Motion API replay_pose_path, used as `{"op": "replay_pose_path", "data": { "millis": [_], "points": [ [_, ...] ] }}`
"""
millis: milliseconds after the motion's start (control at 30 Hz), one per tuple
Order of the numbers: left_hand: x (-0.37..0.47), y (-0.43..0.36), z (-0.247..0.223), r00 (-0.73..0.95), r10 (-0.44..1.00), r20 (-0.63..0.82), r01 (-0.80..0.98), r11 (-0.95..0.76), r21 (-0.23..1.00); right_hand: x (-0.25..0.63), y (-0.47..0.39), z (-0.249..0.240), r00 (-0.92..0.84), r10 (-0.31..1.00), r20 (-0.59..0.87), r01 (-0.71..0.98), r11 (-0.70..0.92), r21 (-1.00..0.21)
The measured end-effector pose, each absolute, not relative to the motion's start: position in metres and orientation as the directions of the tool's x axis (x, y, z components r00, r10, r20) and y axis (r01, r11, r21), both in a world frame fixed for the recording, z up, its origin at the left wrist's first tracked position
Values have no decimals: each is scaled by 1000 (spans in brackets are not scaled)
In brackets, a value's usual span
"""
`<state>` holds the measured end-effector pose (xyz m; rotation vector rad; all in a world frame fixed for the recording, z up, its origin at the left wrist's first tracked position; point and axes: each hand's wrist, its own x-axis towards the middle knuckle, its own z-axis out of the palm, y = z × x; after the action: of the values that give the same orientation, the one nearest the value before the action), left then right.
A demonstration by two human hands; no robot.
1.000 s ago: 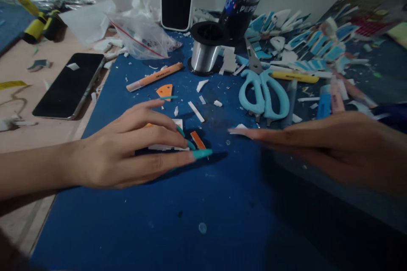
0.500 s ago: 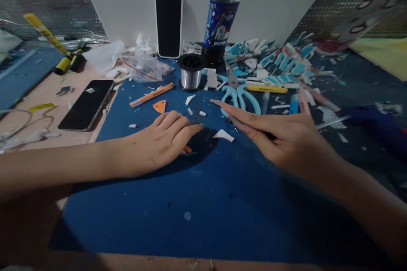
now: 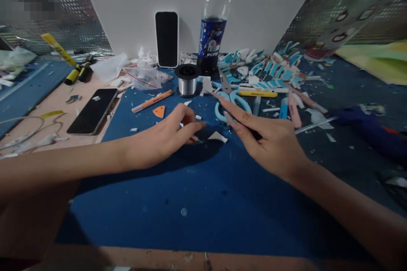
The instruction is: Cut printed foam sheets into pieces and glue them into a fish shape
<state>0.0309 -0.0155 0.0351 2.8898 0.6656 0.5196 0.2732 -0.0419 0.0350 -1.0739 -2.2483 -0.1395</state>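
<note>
My left hand (image 3: 170, 136) is low over the blue mat (image 3: 203, 203), its fingers bent toward the thumb around a small orange and white piece (image 3: 193, 139) that is mostly hidden. My right hand (image 3: 262, 135) is closed, with thumb and fingers pressed together beside the light blue scissors (image 3: 239, 102); what it may hold is too hidden to name. Between the hands lies a curved white scrap (image 3: 218, 136). An orange triangular piece (image 3: 159, 111) and an orange marker (image 3: 152, 100) lie beyond my left hand.
A wire spool (image 3: 187, 81), a Pepsi bottle (image 3: 210, 44) and an upright phone (image 3: 167, 39) stand at the back. Another phone (image 3: 93, 111) lies at left. Foam scraps (image 3: 273, 70) are heaped behind a yellow marker (image 3: 258, 93). A dark blue tool (image 3: 369, 125) lies at right.
The view has shifted slightly. My left hand's fingers have lifted and bent more toward the thumb. My right hand remains closed, its thumb and fingertips now showing more separately.
</note>
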Motion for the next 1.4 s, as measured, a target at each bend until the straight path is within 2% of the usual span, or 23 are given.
{"op": "replay_pose_path", "data": {
  "millis": [100, 200, 267, 300, 367, 433, 500, 567, 667, 833, 967, 1067, 1133, 1200, 1400],
  "points": [
    [30, -9, 34, 780, 499, 379, 443, -867, 230, 273, -42, 35, -427, 672, 605, 743, 642, -189],
    [29, -4, 35, 749, 481, 455, 416, -877, 242, 272, -43, 34, -430, 677, 597, 743, 641, -191],
    [28, -3, 37, 714, 480, 510, 377, -877, 298, 271, -44, 34, -435, 668, 604, 743, 645, -178],
    [27, -4, 39, 692, 496, 524, 348, -866, 360, 270, -44, 34, -433, 656, 618, 740, 651, -172],
    [24, -11, 43, 633, 602, 487, 269, -761, 590, 269, -44, 34, -420, 637, 646, 731, 659, -175],
    [21, -21, 46, 578, 753, 314, 158, -481, 862, 269, -44, 35, -408, 650, 642, 722, 659, -209],
    [17, -33, 47, 573, 808, 136, 17, -177, 984, 268, -44, 34, -407, 697, 590, 712, 647, -273],
    [12, -44, 46, 574, 818, 29, -74, 16, 997, 266, -45, 32, -407, 754, 515, 699, 620, -356],
    [5, -54, 41, 568, 821, -54, -151, 169, 974, 258, -47, 27, -401, 797, 452, 681, 590, -435],
    [0, -60, 30, 565, 812, -145, -229, 323, 918, 233, -47, 23, -391, 795, 463, 699, 584, -412],
    [-1, -62, 25, 531, 832, -158, -165, 284, 944, 218, -48, 27, -425, 736, 527, 747, 614, -256],
    [-5, -61, 26, 502, 857, -114, 35, 112, 993, 217, -54, 30, -523, 677, 518, 736, 665, -127],
    [-8, -60, 28, 489, 870, -59, 185, -38, 982, 221, -59, 29, -569, 662, 488, 709, 696, -118],
    [-10, -58, 28, 473, 881, -24, 264, -116, 958, 224, -63, 27, -589, 653, 476, 697, 709, -110],
    [-10, -51, 23, 520, 854, -37, 189, -72, 979, 228, -58, 21, -649, 612, 451, 678, 735, -22]
  ]
}}
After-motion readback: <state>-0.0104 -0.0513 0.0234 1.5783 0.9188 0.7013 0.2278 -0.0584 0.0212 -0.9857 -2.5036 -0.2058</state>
